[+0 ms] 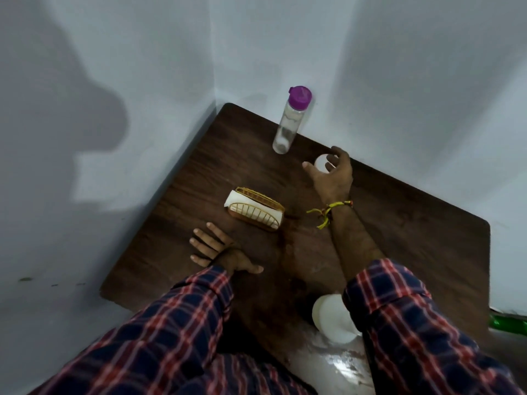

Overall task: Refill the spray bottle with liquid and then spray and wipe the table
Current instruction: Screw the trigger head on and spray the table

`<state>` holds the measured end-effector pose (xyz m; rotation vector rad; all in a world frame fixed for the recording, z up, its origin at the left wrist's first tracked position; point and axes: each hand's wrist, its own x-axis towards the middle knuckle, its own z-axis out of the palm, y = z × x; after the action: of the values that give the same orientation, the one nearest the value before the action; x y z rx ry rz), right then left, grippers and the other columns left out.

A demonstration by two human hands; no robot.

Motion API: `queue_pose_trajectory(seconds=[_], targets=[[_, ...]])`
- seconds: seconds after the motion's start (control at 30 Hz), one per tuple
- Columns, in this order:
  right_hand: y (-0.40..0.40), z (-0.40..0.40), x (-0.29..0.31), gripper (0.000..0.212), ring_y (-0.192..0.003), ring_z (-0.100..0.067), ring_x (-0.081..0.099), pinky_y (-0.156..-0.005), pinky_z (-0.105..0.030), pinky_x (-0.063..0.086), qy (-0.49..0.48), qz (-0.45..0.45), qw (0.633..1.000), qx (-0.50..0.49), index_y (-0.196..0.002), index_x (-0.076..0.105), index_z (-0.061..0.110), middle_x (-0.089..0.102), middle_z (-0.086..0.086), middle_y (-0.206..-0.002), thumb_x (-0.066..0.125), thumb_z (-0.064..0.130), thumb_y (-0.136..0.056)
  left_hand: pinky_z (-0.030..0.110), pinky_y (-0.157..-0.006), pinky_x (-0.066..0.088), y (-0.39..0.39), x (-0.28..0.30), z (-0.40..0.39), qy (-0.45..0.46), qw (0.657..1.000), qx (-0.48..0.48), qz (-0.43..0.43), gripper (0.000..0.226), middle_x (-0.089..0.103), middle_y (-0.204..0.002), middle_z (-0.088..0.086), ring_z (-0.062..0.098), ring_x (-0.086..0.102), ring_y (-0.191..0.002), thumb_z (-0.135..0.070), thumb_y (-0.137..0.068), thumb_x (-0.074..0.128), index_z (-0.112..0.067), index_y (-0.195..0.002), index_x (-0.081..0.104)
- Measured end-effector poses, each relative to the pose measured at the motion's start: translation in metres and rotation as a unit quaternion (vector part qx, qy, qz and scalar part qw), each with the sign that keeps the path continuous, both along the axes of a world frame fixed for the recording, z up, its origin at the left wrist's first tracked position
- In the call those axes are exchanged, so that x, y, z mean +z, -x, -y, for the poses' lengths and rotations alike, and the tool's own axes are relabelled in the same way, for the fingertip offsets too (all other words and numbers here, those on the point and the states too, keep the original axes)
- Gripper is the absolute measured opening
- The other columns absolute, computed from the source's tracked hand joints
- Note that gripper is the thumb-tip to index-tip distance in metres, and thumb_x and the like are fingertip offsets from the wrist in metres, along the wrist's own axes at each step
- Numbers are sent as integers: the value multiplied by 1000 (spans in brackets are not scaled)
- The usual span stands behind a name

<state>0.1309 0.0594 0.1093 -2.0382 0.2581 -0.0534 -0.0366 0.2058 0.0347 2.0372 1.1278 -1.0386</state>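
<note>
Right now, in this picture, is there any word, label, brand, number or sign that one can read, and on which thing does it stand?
There is no readable text.
Clear bottle with purple cap: no label shows.
Gold wire napkin holder: plain white napkins, no print.
White object under the right hand: blank where it shows.
White round object at the table's near edge: blank, partly hidden by the sleeve.

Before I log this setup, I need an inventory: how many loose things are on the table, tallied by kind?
Clear bottle with purple cap: 1
Gold wire napkin holder with white napkins: 1
Small white object under the right hand's fingers: 1
White round object at the table's near edge: 1
Total: 4
</note>
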Motion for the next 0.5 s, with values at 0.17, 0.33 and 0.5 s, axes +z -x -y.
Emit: queue_pose_trajectory(seconds=[0.17, 0.33, 0.5], targets=[[47, 58, 24, 63, -111, -18, 66, -97, -41, 56, 21, -17, 999, 45, -125, 62, 11, 69, -10, -119, 91, 20, -70, 65, -111, -9, 3, 13, 2, -9, 1000, -5, 5, 180, -49, -142, 23, 44, -36, -137, -55, -32, 95, -9, -132, -49], [114, 121, 55, 47, -108, -16, 69, -96, -36, 57, 15, -27, 997, 64, -118, 67, 13, 72, -7, -110, 87, 15, -76, 65, -113, -6, 10, 16, 5, -28, 999, -25, 18, 178, -45, -145, 24, 43, -33, -139, -55, -35, 94, -7, -135, -45], [185, 183, 51, 33, -92, -9, 73, -86, -27, 59, 7, -36, 999, -24, -111, 71, 12, 76, -7, -101, 82, 8, -80, 68, -111, -5, 23, 1, 8, -57, 995, -55, 65, 175, -42, -144, 29, 47, -32, -138, -66, -36, 88, -10, -138, -42]])
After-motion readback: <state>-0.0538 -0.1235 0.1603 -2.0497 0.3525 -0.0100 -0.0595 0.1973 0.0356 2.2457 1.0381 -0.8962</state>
